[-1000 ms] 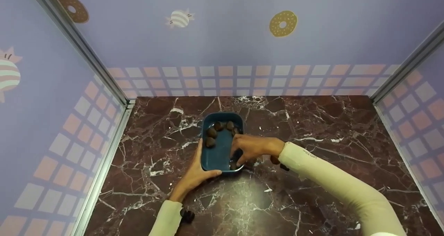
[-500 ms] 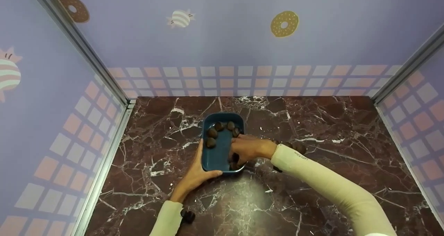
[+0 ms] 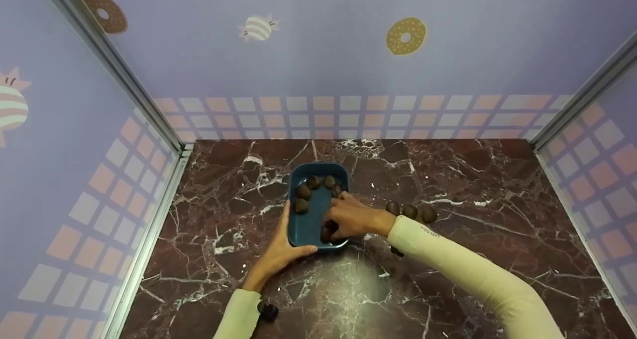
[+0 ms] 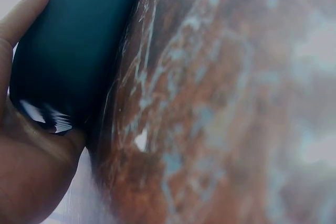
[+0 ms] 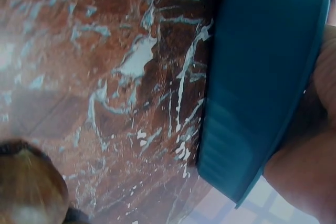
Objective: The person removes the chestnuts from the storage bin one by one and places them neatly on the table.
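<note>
A deep blue-green rectangular container (image 3: 304,229) stands on the marble-patterned surface. My left hand (image 3: 282,249) grips its near left corner, fingers along the left wall and thumb at the near wall. Inside, several brown chestnuts (image 3: 303,192) line the left, far and right walls. My right hand (image 3: 354,215) reaches over the right wall and holds a chestnut (image 3: 326,233) by the near right corner; its fingertips are partly hidden. From the right wrist, the container's outer wall (image 5: 257,77) hides what the fingers hold. The left wrist view shows the thumb and palm against the container (image 4: 73,51).
To the right of the container, 3 chestnuts (image 3: 409,211) lie in a row on the surface, close to the right forearm. One chestnut (image 5: 30,187) is large at the lower left of the right wrist view. Patterned panels (image 3: 318,70) enclose the back and both sides.
My right hand has shifted slightly within the container, and the chestnut at its fingers has moved a little left. The right forearm has uncovered the row of chestnuts outside. My left hand stays put.
</note>
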The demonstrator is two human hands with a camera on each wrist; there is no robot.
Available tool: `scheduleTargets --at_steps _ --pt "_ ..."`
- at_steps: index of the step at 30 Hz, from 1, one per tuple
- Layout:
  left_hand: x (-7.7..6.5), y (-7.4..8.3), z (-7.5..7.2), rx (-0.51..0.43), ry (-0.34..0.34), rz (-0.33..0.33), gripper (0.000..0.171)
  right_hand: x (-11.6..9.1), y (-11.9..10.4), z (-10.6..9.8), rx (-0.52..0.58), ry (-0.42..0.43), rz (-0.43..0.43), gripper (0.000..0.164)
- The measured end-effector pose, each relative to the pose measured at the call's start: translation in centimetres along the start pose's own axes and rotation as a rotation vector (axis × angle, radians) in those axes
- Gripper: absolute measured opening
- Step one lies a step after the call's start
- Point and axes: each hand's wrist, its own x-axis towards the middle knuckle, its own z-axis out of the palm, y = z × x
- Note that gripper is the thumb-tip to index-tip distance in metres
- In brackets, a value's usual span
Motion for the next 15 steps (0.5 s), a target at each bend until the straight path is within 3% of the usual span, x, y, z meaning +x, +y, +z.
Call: scheduleTargets --at_steps 15 --pt "0.01 0.16 -0.15 0.032 -0.013 -0.007 0.13 0.45 -0.92 0.37 -0.07 -0.024 0.044 0.034"
